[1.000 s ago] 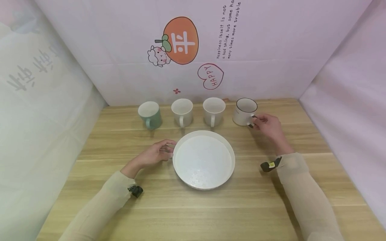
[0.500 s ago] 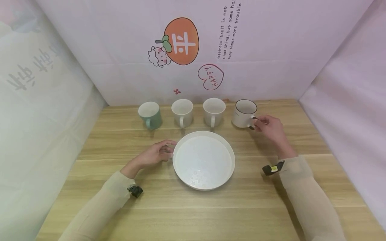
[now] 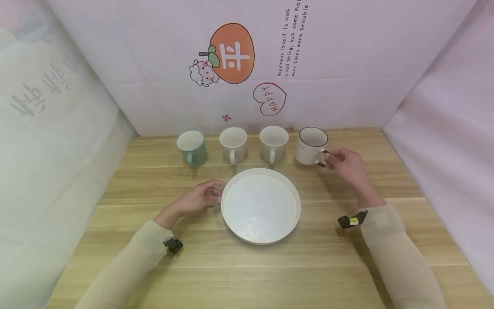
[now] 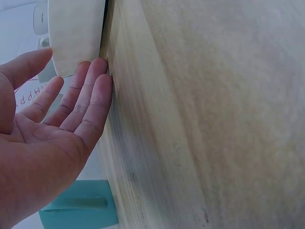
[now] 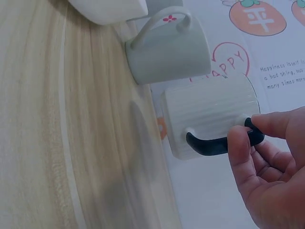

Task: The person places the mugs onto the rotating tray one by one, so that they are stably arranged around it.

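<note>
My right hand (image 3: 344,165) pinches the black-and-white handle of a white mug with a dark rim (image 3: 308,152) between thumb and fingers. That mug stays upright, and in the right wrist view its base appears slightly above the table. My left hand (image 3: 197,197) has its fingers loosely extended at the left rim of a round white tray (image 3: 259,206). In the left wrist view the fingertips (image 4: 102,86) seem to touch the tray's side, though contact is hard to confirm. Nothing lies on the tray.
Along the back of the wooden table (image 3: 247,279) stand a green mug (image 3: 196,155), a white mug (image 3: 239,152) and another white mug (image 3: 275,150), handles toward me. Printed white cloth (image 3: 162,103) hangs behind them and at both sides.
The dark-rimmed mug has shifted slightly left and nearer to me in my right hand's pinch. My right forearm has moved a little right and toward me. My left hand and the tray keep their places.
</note>
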`<state>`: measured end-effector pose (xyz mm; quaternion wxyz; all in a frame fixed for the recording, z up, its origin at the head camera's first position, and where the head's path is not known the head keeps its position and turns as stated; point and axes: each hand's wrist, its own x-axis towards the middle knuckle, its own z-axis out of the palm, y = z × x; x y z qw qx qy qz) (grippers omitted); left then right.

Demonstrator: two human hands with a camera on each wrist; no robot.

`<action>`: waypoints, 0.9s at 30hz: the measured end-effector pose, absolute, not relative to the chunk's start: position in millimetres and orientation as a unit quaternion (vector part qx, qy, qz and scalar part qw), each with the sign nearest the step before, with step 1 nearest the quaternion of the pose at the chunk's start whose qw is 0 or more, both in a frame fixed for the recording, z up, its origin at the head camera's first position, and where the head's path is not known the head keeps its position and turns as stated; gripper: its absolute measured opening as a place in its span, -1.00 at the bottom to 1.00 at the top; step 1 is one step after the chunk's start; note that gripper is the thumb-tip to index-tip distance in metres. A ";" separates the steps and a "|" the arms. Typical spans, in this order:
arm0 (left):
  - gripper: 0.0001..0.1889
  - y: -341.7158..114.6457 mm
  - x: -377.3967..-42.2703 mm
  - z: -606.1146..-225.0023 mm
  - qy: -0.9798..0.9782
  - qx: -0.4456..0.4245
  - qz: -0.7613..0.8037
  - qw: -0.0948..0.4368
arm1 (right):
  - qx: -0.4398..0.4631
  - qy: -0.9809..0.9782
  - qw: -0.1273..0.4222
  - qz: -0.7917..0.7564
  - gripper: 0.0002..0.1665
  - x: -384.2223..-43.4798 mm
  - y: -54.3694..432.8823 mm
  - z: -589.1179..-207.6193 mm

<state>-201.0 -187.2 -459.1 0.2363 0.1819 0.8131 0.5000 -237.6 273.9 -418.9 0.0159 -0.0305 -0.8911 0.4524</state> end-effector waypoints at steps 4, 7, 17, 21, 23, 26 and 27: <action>-0.47 -187.2 -200.9 -458.9 0.812 0.181 0.502 0.238 | -0.022 -0.891 0.015 0.454 -0.55 -233.0 272.6 -414.9; -0.47 -187.2 -201.2 -459.2 0.812 0.183 0.501 0.237 | -0.013 -0.890 0.017 0.455 -0.57 -229.7 271.8 -412.6; -0.47 -188.3 -202.5 -461.9 0.811 0.185 0.503 0.236 | -0.004 -0.887 0.005 0.461 -0.56 -219.9 269.5 -406.8; -0.46 -188.1 -202.2 -461.4 0.810 0.184 0.504 0.236 | -0.003 -0.889 0.001 0.457 -0.51 -214.7 266.5 -402.9; -0.46 -187.8 -201.9 -461.0 0.810 0.183 0.504 0.237 | 0.000 -0.891 0.000 0.453 -0.49 -212.6 265.2 -401.3; -0.46 -187.8 -201.6 -461.1 0.810 0.183 0.504 0.237 | 0.012 -0.892 0.000 0.452 -0.50 -209.9 263.3 -400.1; -0.46 -187.9 -201.6 -461.4 0.810 0.184 0.504 0.237 | 0.012 -0.892 0.000 0.453 -0.52 -209.3 262.5 -399.8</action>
